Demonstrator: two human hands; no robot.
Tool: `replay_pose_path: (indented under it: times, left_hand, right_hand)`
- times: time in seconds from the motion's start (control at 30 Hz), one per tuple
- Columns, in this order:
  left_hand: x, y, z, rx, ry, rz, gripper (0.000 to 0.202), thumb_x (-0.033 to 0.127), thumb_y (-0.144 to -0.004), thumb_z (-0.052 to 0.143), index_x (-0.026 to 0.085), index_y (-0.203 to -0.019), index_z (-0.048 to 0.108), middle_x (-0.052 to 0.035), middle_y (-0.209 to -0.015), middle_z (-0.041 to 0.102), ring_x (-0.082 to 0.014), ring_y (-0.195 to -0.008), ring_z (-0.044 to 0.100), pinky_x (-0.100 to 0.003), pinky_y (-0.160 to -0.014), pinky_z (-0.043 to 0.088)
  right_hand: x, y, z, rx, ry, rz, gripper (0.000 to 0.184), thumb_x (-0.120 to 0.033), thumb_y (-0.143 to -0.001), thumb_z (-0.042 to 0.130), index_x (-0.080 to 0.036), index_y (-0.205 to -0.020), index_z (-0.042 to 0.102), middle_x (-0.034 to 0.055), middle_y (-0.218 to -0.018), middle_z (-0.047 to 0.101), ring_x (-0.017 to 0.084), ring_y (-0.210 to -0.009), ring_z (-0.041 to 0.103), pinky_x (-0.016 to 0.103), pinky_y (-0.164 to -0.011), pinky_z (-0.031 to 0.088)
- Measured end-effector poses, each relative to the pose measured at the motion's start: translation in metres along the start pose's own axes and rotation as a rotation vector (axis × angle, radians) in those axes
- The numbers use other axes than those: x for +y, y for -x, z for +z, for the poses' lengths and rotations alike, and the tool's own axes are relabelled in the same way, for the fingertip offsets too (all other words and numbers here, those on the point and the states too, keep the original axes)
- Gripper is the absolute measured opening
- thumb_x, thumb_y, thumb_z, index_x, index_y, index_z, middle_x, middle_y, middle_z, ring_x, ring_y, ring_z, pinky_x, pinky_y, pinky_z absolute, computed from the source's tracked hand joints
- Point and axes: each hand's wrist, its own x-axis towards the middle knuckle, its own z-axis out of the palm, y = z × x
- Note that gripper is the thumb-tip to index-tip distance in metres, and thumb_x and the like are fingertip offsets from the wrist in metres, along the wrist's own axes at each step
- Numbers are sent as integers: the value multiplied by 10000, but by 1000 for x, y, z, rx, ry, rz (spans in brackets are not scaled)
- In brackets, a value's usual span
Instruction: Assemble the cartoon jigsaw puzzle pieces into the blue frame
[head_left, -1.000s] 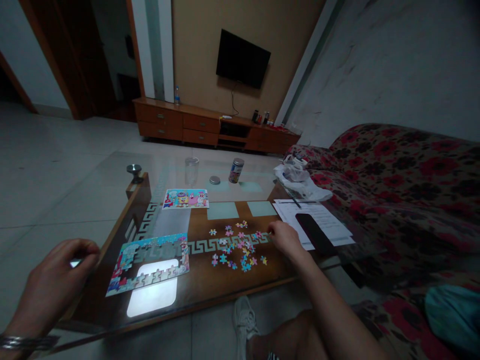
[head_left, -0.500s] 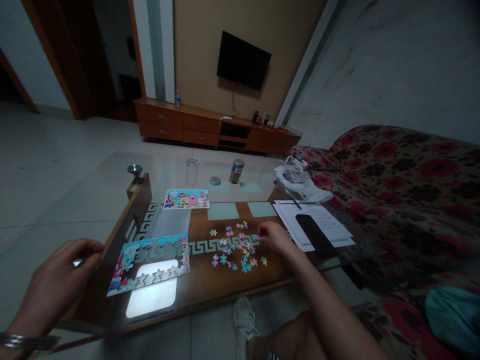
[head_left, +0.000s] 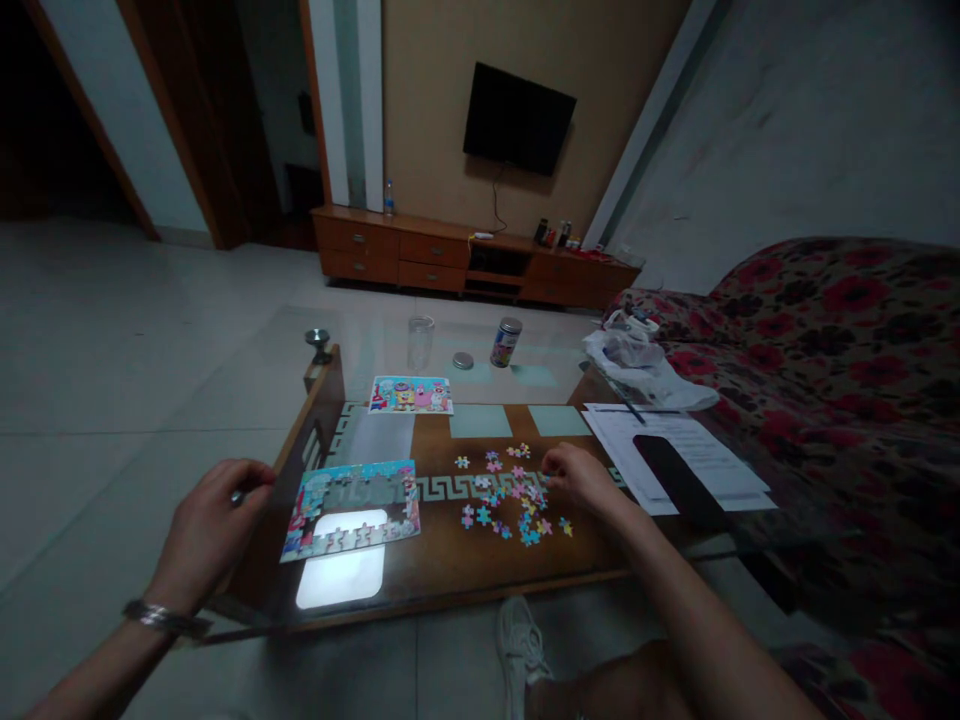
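Sorting step: right hand (head_left: 581, 478), fingers curled, pinches among loose pastel jigsaw pieces (head_left: 510, 495) mid glass-topped wooden table (head_left: 450, 560); left hand (head_left: 206, 525) loosely curled at table's left edge beside the half-built colourful puzzle frame (head_left: 352, 505), contents untellable; fitting there likely follows.

Silver bracelet (head_left: 161, 617); seemingly white sneaker (head_left: 517, 645).

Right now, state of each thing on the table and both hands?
Puzzle frame: flat, border done, middle empty.
Loose pieces: scattered, unjoined.
Reference picture: flat, face up.
Glass: upright, looks empty.
Can: upright, lid off.
Lid: flat beside can.
Papers: flat, dark object on top.
Left hand: curled at table edge.
Right hand: fingertips at the pieces.
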Motion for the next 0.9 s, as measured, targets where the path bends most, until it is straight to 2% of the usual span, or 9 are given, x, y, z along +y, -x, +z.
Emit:
replay_pose_path:
  times: [0.23, 0.33, 0.4, 0.47, 0.6, 0.7, 0.8, 0.9]
  left_hand:
    - [10, 1, -2, 20, 30, 49, 131, 299, -687, 442, 212, -688, 539, -31, -768, 579, -206, -764, 563, -328, -729, 440]
    - [14, 3, -3, 31, 62, 53, 107, 268, -688, 444, 213, -687, 536, -21, -761, 573, -195, -767, 553, -319, -730, 433]
    - [17, 5, -4, 38, 84, 52, 104, 257, -692, 446, 211, -692, 540, -19, -766, 576, -191, -772, 549, -318, -728, 427]
    - [21, 7, -4, 32, 98, 46, 99, 252, -697, 454, 208, -691, 543, -20, -765, 580, -190, -768, 547, -320, -719, 422]
    - [27, 12, 0, -45, 150, 56, 94, 244, -720, 476, 200, -698, 557, -22, -765, 595, -188, -767, 552, -320, -709, 424]
    - [33, 19, 4, -153, 281, 37, 116, 261, -748, 486, 198, -775, 579, -15, -779, 611, -173, -742, 564, -307, -688, 437]
    - [39, 25, 6, -280, 440, 0, 149, 287, -761, 509, 195, -851, 584, 4, -755, 603, -149, -682, 556, -289, -658, 439]
    - [42, 27, 7, -354, 579, -37, 176, 316, -755, 552, 183, -864, 589, 10, -734, 584, -137, -679, 537, -277, -647, 427]
  right_hand:
    - [15, -7, 7, 31, -58, -37, 50, -166, -670, 596, -196, -701, 570, 6, -669, 613, 164, -617, 534, 255, -558, 308]
    - [2, -8, 2, 113, -119, -23, 14, -197, -688, 584, -205, -679, 577, 9, -648, 623, 176, -618, 556, 266, -576, 332]
    - [-21, -10, -3, 161, -209, -34, 39, -235, -718, 582, -207, -703, 606, 20, -677, 647, 187, -642, 578, 276, -603, 365]
    - [-57, -13, -5, 165, -348, -64, 77, -248, -742, 576, -203, -742, 639, 34, -728, 674, 195, -684, 600, 284, -632, 398]
    - [-140, -18, 8, 33, -672, -167, 98, -148, -707, 595, -192, -760, 664, 36, -769, 692, 182, -738, 622, 289, -695, 450]
    - [-190, -20, 27, -83, -883, -191, 93, -126, -691, 618, -182, -762, 639, 17, -721, 662, 156, -671, 604, 280, -648, 468]
    - [-223, -20, 41, -186, -1049, -157, 107, -136, -677, 632, -174, -776, 616, -10, -655, 615, 136, -597, 581, 268, -580, 474]
    - [-245, -21, 47, -223, -1089, -171, 105, -152, -660, 654, -170, -755, 612, -19, -639, 604, 128, -593, 575, 259, -575, 478]
